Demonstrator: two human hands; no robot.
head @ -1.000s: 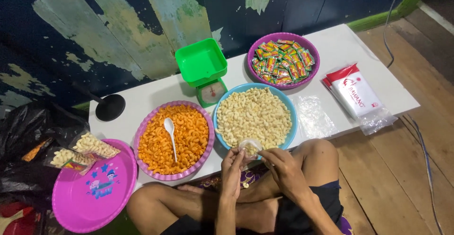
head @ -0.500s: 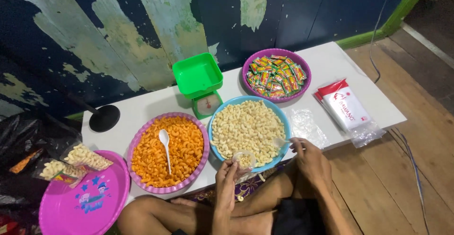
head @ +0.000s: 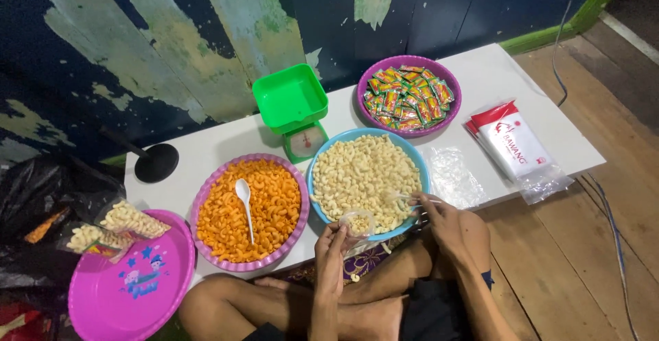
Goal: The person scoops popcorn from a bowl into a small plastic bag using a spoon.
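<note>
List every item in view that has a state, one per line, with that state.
small clear bag: held open, partly filled with pale snacks
left hand: gripping the bag
right hand: holding a clear spoon over the blue bowl
blue bowl: full of pale snacks
pink basket: full of orange snacks, white spoon lying in it
purple bowl: full of sachets
green scale: pan empty
pink plate: two filled bags on its edge
</note>
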